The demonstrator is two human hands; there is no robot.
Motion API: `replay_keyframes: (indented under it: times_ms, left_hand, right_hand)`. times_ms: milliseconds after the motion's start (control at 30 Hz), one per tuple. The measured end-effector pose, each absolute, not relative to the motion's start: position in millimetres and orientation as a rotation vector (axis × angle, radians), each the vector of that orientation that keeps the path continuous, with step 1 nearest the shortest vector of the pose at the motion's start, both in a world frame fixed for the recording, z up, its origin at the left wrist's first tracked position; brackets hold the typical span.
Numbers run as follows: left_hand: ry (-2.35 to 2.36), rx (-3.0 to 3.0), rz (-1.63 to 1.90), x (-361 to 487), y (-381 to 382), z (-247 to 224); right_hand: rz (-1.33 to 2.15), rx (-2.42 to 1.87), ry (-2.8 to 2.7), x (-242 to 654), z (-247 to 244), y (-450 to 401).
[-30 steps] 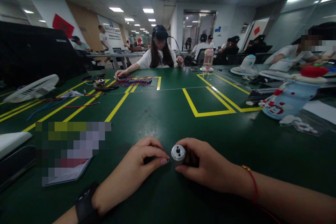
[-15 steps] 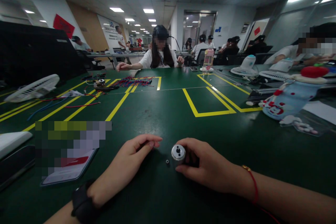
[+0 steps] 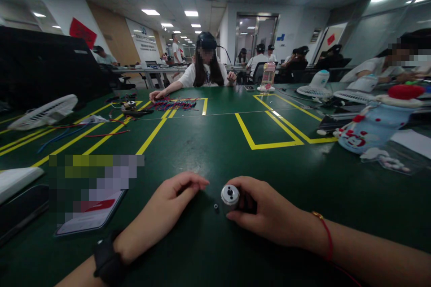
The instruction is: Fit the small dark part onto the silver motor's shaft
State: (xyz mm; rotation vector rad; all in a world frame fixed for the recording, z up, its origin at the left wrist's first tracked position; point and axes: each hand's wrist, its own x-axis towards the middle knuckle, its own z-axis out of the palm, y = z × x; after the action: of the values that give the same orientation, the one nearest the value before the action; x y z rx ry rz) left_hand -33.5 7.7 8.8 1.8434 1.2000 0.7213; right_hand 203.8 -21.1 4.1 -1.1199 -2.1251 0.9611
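Observation:
My right hand [image 3: 261, 208] is wrapped round the side of a silvery cylindrical motor [image 3: 230, 194], which stands upright on the green table. Its round end faces up and shows a dark centre and small holes. Just left of the motor lies a tiny metal pinion or collar [image 3: 216, 206], touched by neither hand. My left hand [image 3: 177, 195] rests on the table left of these parts, fingers stretched out toward the motor with nothing visible in them. Its lower fingers are partly hidden.
A phone [image 3: 92, 213] lies left of my left arm. Bundled red and blue wires [image 3: 178, 104] lie at the far side, where a co-worker's hand [image 3: 158, 95] reaches. At right stand a blue bottle [image 3: 373, 128] and a plastic bag [image 3: 387, 161]. A white fan [image 3: 45, 112] lies at left.
The co-worker opposite has lowered a hand onto the wire bundle. My left fingers have shifted slightly; my right hand keeps its hold on the motor.

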Motion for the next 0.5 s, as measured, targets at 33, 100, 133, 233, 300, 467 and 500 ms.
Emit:
replay_keyframes:
  times_ms: [33,100,133,233,300,467,500]
  left_hand:
    - [1.167,1.95,0.668,-31,5,11]
    - [1.104,2.111,0.604,-27,1,12]
    - [1.09,2.158,0.587,-26,0,12]
    - [1.096,2.22,0.548,-22,-2,10]
    - [1.099,2.227,0.541,-20,-2,9]
    - [1.069,2.103,0.706,-14,-2,18]
    - [1.077,2.082,0.756,-13,-3,21]
  right_hand:
    - [0.956,-1.119,-2.126,204,4,-21]
    - [0.948,-1.115,-2.129,204,3,-21]
    - [0.947,-1.112,-2.131,204,3,-21]
    - [0.937,-1.106,-2.134,203,2,-21]
    - [0.927,-1.103,-2.142,203,2,-20]
    - [0.906,-1.089,-2.159,203,0,-20]
    - [0.903,-1.08,-2.16,203,-1,-19]
